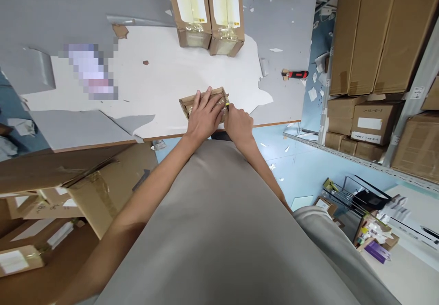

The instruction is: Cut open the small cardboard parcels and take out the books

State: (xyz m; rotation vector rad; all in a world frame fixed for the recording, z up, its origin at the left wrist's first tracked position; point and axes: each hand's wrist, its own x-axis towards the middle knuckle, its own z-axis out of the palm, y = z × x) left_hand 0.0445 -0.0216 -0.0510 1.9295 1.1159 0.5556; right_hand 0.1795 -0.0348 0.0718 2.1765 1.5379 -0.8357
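A small, shallow cardboard box (pixel 185 104) with shiny clear tape on it lies near the front edge of the table. My left hand (pixel 205 113) rests across its top, fingers stretched out and pressing on it. At the box's right end my right hand (pixel 239 121) is closed in a fist. A bit of a slim tool with a yellow part (pixel 227 104) pokes out of that fist against the box; the rest is hidden, so its kind cannot be made out.
Two long taped boxes (pixel 226 40) stand at the table's back. A red and black utility knife (pixel 297 74) lies right, a blurred-out object (pixel 91 72) left. Torn grey covering bares the white tabletop (pixel 154 81). A large open carton (pixel 99 195) is lower left; shelves with boxes (pixel 370 122) rise right.
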